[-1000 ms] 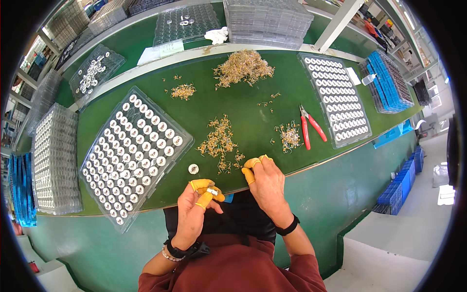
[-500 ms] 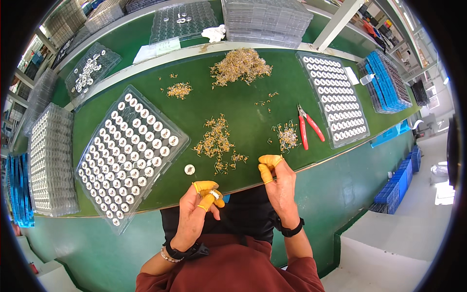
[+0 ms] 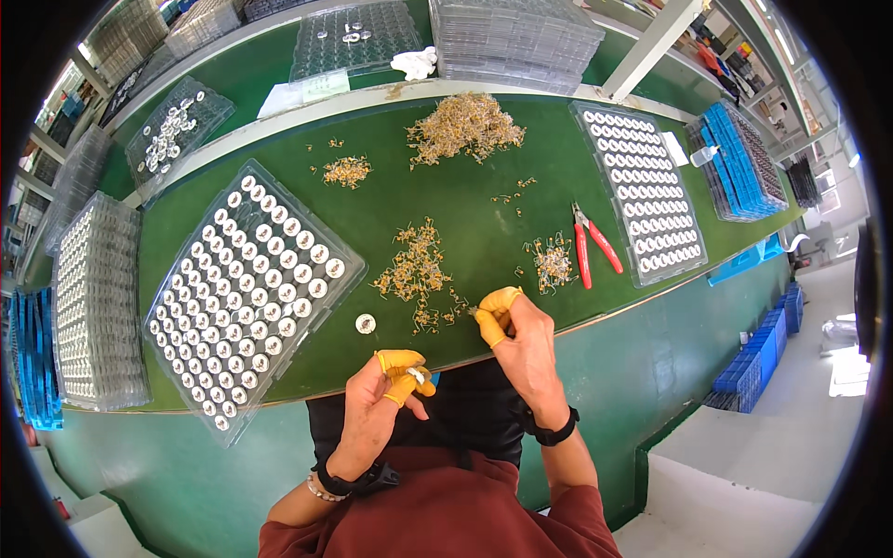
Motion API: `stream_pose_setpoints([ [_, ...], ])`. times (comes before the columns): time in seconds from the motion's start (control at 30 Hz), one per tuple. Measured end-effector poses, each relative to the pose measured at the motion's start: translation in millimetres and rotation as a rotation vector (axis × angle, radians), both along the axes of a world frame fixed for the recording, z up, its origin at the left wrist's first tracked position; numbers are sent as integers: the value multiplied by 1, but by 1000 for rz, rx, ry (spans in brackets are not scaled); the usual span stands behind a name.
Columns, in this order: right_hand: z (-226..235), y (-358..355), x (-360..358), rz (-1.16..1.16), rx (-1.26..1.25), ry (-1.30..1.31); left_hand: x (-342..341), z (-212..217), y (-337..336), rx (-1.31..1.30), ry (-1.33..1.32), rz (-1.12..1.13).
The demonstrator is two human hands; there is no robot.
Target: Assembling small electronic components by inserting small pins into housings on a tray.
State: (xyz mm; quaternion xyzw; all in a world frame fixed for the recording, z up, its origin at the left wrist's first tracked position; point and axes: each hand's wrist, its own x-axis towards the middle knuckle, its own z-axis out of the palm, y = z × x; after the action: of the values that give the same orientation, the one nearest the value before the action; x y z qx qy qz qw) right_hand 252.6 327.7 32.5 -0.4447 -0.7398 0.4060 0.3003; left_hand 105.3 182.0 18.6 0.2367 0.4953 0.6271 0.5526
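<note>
Two hands: both with yellow finger cots, at the near edge of the green bench (image 3: 279,363).
Left hand (image 3: 377,409): fingertips pinched on a small part (image 3: 417,376), held off the bench edge.
Right hand (image 3: 523,342): fingertips closed on a tiny piece (image 3: 473,311), at the bench surface.
Beyond the right grip: loose leads (image 3: 414,270), just ahead.
Left of both grips: white ring (image 3: 365,323), then tray (image 3: 244,288) of rings.
Right of the right grip: red pliers (image 3: 592,244), lying untouched.

Single head-worn fisheye looks steeply down, close over the green workbench (image 3: 279,158).
</note>
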Motion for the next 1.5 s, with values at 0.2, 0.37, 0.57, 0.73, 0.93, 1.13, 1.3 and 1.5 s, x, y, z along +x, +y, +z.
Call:
stream_pose_setpoints([
  [0.2,-12,-6,21,31,474,-295,3,0,3,-32,-9,-4],
  [0.37,-14,-9,35,23,481,-267,3,-3,1,-38,-14,6],
  [0.57,-10,-9,24,56,548,-274,7,-2,2,-28,-23,2],
  [0.73,-15,1,10,87,569,-358,9,-3,2,-39,5,1],
  [0.93,3,7,5,28,277,58,7,-4,0,-33,-27,-4],
  [1.13,-7,7,23,-72,275,109,6,-5,3,-46,-15,16],
  [1.3,-14,11,18,-73,385,-54,8,-4,3,-48,-14,13],
  [1.5,-14,17,-1,67,586,-328,5,-4,0,-51,-15,-1],
])
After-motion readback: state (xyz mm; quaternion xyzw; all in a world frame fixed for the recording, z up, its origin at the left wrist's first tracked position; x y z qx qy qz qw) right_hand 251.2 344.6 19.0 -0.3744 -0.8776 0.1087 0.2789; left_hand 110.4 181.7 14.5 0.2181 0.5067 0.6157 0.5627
